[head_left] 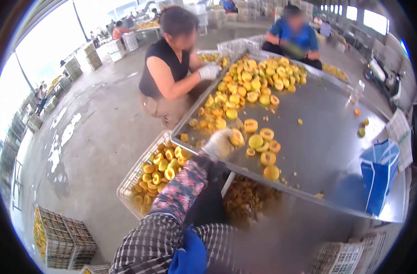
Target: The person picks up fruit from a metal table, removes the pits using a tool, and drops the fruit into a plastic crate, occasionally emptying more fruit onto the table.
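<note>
My left hand [218,145], in a pale glove below a floral sleeve, is closed on a halved yellow fruit [236,137] over the near edge of the metal table [318,132]. Several fruit halves [268,158] lie just right of it, some showing brown centres. A large heap of yellow fruit [258,75] covers the table's far left part. Below my left hand stands a white crate [126,189] filled with halved fruit [165,169]. My right hand cannot be made out; a dark blur covers the lower right.
A person in a black top [165,68] works at the table's left side, and a person in blue [293,39] sits at its far end. A blue bag [379,176] is at the right. Dark scraps [249,198] lie under the near edge. Stacked crates [64,237] stand lower left.
</note>
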Tool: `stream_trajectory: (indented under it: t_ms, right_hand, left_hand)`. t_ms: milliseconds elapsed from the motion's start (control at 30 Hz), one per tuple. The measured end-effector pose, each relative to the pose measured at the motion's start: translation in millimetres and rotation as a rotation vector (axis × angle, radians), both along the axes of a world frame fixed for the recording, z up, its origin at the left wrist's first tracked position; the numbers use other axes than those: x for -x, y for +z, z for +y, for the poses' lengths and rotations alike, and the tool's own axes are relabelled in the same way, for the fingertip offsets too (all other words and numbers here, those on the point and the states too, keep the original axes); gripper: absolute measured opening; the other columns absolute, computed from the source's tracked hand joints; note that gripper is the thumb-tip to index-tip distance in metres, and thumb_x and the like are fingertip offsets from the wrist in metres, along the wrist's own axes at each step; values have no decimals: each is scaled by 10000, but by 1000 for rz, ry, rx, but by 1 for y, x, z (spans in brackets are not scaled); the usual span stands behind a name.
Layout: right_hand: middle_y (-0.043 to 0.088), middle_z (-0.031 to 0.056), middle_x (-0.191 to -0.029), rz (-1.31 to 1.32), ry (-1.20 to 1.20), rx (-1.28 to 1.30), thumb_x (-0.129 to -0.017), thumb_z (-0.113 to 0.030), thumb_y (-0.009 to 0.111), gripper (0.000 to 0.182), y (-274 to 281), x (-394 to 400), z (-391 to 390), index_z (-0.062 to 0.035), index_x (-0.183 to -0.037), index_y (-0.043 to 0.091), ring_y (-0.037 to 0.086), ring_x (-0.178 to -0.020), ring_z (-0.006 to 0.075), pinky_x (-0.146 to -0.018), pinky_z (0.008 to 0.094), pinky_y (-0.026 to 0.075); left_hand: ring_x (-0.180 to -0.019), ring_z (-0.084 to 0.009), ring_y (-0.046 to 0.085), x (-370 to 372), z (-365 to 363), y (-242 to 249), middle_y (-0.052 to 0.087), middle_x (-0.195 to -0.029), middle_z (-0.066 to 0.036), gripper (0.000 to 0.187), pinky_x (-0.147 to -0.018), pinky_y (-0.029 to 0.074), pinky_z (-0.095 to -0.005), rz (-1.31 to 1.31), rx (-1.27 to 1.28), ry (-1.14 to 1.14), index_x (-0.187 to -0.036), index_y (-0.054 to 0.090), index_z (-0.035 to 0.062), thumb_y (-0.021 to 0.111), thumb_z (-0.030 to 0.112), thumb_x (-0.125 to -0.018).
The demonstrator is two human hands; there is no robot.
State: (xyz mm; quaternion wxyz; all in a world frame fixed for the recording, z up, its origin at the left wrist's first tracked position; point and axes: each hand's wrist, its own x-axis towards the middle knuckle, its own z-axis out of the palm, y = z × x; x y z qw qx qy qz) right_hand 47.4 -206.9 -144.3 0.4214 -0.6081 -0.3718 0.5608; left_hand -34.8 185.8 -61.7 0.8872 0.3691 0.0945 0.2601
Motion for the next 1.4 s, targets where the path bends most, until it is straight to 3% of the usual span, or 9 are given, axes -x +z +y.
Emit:
stream_trajectory:
  t_ms: [33,267,400,467,700,867,1100,1333,1400]
  right_hand:
    - [573,68,-697,385,-73,33,-952,-199,615,183,-2,1,0,-67,-908,497,579,-630,164,-560,313,449]
    - [568,53,-732,-343,-136,76,-963,-223,588,242,119,-4,52,1,-1035,533,531,-641,133,-577,324,448]
    - [631,141,-781,-532,-101,-205,-935,-155,595,254,143,-11,75,-6,-1134,542,614,-667,301,-617,370,478]
    - [620,227,-864,-1233,22,-949,-936,-146,590,306,146,-17,93,11,-1187,514,614,-750,401,-648,448,470]
    - [595,198,-915,-935,-282,-829,-950,-155,577,341,183,10,142,28,-1222,484,603,-804,347,-669,414,476]
    - [531,17,-894,-94,-500,-629,-938,-189,623,317,184,12,154,26,-1145,513,481,-789,95,-686,252,446]
    - [598,60,-1000,-334,-335,-606,-862,-89,673,384,184,-13,136,20,-1204,535,563,-901,142,-825,290,481]
    - [626,231,-1065,-896,-235,-441,-804,-113,697,458,183,-4,128,-8,-1222,545,621,-999,386,-824,419,505]
    - [634,167,-897,-759,-267,-612,-861,-100,670,338,193,-2,133,-34,-1173,556,617,-783,294,-703,398,491]
  left_hand:
    - [-985,-290,628,16,-31,47,651,-1053,-107,366,-877,526,-422,-102,183,50,-1164,607,100,661,255,-838]
    - [-940,-320,637,41,-63,113,643,-1040,-116,429,-813,543,-438,-329,366,473,-1039,644,97,564,505,-935]
    - [-917,-304,644,41,-78,111,657,-1004,-116,516,-796,542,-428,-245,153,469,-1007,630,84,467,571,-969]
    - [-919,-335,641,36,-87,103,655,-1043,-159,552,-826,525,-471,-199,122,473,-1039,606,67,518,600,-930]
    - [-1026,-271,624,19,-125,99,622,-1165,-156,472,-905,506,-403,-82,-105,448,-1273,500,25,461,416,-1010]
    - [-1376,-267,399,16,-161,115,428,-1477,-161,604,-1138,308,-388,-252,-89,318,-1528,246,49,420,146,-958]
    - [-1180,-209,549,28,-139,96,566,-1297,-128,433,-1024,423,-306,-333,125,-308,-1377,462,-1,424,175,-983]
    - [-994,-197,627,22,-174,106,649,-1135,-81,437,-852,511,-327,150,152,183,-1209,577,46,459,424,-1026]
    - [-1009,-220,626,24,-159,78,642,-1139,-101,437,-848,516,-327,277,156,184,-1233,558,74,466,443,-1017]
